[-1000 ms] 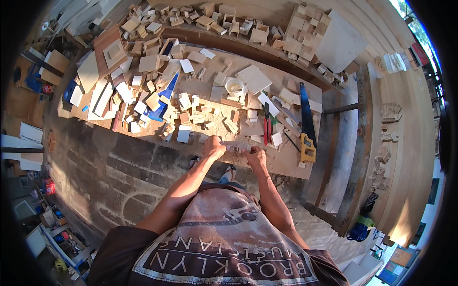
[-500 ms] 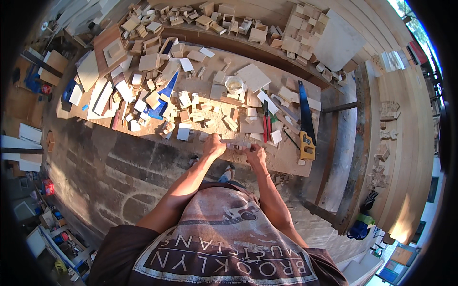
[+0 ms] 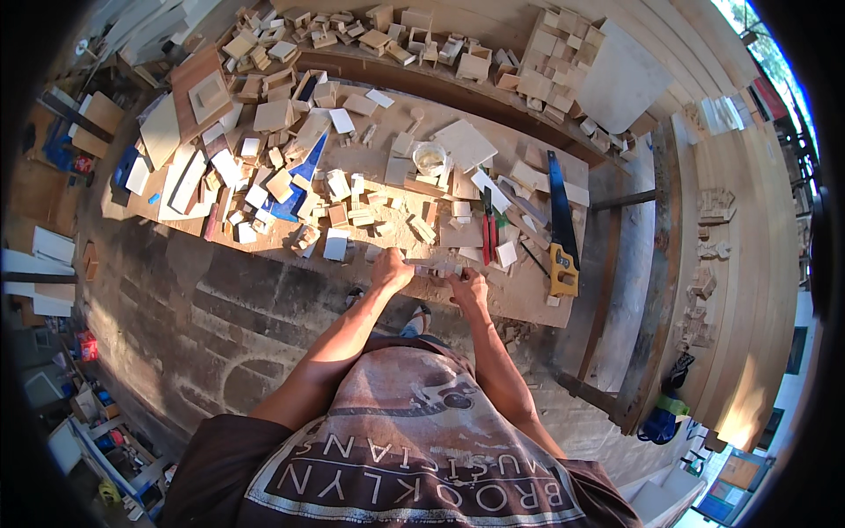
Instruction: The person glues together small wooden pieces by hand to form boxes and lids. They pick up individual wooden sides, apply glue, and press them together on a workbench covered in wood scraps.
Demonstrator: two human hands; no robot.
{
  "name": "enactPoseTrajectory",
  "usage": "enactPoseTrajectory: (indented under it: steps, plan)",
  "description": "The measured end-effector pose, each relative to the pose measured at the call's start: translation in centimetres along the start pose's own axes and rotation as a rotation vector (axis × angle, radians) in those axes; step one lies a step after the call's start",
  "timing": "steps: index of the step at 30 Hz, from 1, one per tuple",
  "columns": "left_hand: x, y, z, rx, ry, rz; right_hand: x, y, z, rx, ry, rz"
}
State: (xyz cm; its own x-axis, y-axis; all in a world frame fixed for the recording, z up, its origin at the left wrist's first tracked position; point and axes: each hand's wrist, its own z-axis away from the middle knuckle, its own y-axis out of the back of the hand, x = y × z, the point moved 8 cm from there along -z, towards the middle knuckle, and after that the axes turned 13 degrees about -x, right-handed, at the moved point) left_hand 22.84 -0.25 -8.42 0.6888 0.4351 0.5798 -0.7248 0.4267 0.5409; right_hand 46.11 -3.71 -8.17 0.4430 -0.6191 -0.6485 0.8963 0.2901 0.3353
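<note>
At the near edge of the workbench, my left hand and my right hand are a short way apart, fingers closed. Between them is a small, pale wooden piece, pinched at its two ends; its exact shape is too small to tell. Beyond my right hand lie red-handled pliers or a similar tool. A handsaw with a yellow handle and dark blade rests further right. Wood blocks are scattered ahead and to the left of my left hand.
A round tub with pale contents stands mid-bench. A blue triangular piece lies among offcuts. Small wooden boxes line a shelf behind the bench. Long boards stretch along the right, and a metal bar juts beyond the bench.
The view has shifted very slightly. Both hands stay at the bench edge with the wooden piece between them, with only small finger movement.
</note>
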Motion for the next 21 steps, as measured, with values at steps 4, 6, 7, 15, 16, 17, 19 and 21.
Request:
enactPoseTrajectory:
  steps: [4, 6, 7, 15, 16, 17, 19, 21]
  plan:
    - [0.2, 0.3, 0.2, -0.001, 0.029, 0.022, 0.0, -0.1, -0.2, 0.008, 0.005, -0.014]
    - [0.2, 0.2, 0.2, -0.022, 0.037, 0.025, -0.1, -0.1, -0.2, 0.004, 0.001, -0.003]
    - [0.2, 0.3, 0.3, -0.015, 0.031, 0.023, -0.1, -0.2, -0.2, 0.007, -0.003, -0.001]
    - [0.3, 0.5, 0.5, -0.009, 0.041, 0.024, 0.9, -0.4, -1.6, 0.05, 0.001, 0.103]
    - [0.2, 0.4, 0.4, -0.043, 0.046, 0.028, 0.7, -0.4, -1.3, 0.031, -0.016, 0.065]
    - [0.1, 0.3, 0.2, -0.077, 0.051, 0.031, 0.5, -0.4, -1.0, 0.012, -0.033, 0.027]
    - [0.3, 0.2, 0.2, -0.117, 0.05, 0.018, -0.1, -0.3, -0.3, -0.015, -0.039, -0.026]
    - [0.5, 0.3, 0.4, -0.126, 0.042, -0.015, 0.0, -0.1, 0.2, -0.033, -0.016, -0.058]
